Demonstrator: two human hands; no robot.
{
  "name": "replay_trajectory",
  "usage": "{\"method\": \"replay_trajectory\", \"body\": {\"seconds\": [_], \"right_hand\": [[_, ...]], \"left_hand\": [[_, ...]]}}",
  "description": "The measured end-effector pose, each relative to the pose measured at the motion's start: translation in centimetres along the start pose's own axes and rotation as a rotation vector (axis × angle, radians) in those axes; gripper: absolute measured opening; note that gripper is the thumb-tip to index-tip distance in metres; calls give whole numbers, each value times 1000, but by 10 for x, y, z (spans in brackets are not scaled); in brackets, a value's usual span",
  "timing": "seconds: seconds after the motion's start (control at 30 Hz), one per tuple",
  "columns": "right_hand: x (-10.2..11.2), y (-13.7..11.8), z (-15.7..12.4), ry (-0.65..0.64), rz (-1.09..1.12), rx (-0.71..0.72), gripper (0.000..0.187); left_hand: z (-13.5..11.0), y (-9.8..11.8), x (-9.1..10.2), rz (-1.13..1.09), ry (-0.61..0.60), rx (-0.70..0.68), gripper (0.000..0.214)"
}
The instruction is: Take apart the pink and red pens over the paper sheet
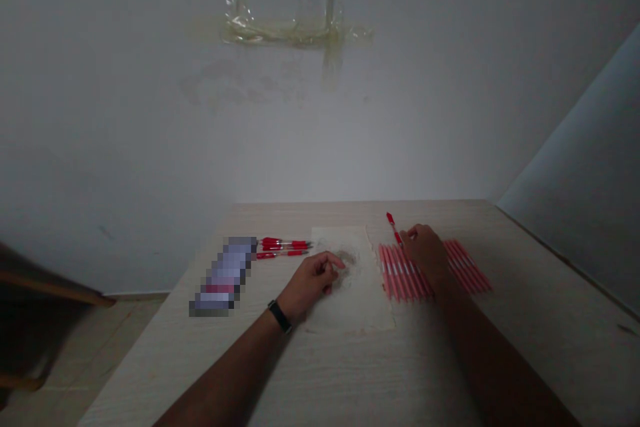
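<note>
My right hand is closed with its fingertips on a red pen, whose red end points up and to the left. Under and beside this hand lies a row of several red pens, side by side on the table. Over a sheet of off-white paper is my left hand, holding nothing. Its index finger is stretched out and the other fingers are loosely bent. Near that fingertip the paper carries a grey scribbled smudge. To the left lie several red-and-clear pens, tips toward the paper.
A pixelated, phone-like slab lies on the left of the pale wooden table. Behind the table stands a wall with yellowed tape on it. Dark wooden furniture is at the far left.
</note>
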State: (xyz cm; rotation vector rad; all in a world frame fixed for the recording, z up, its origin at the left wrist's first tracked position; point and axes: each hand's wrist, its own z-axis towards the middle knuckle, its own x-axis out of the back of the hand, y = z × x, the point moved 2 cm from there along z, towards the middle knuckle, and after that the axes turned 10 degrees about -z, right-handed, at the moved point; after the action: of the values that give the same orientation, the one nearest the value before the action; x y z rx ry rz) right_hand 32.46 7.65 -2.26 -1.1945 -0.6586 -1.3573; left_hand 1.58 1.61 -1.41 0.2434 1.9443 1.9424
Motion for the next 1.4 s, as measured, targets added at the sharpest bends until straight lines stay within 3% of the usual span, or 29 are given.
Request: {"method": "replay_trajectory", "body": {"seconds": [0.33, 0.6, 0.77, 1.03, 1.4], "right_hand": [[-4, -8, -2, 30, 160, 257, 11], [4, -54, -37, -170, 448, 615, 8], [12, -74, -55, -291, 416, 717, 9], [17, -78, -58, -316, 404, 757, 9], [14, -77, -58, -315, 413, 753, 12]], "left_hand": [[-3, 9, -3, 115, 4, 0, 17], [-8, 15, 4, 800, 73, -89, 28], [-9, 11, 15, 987, 154, -78, 36], [-12, 23, 42, 1216, 289, 108, 40], [-12, 35, 46, 1379, 325, 157, 32]]}}
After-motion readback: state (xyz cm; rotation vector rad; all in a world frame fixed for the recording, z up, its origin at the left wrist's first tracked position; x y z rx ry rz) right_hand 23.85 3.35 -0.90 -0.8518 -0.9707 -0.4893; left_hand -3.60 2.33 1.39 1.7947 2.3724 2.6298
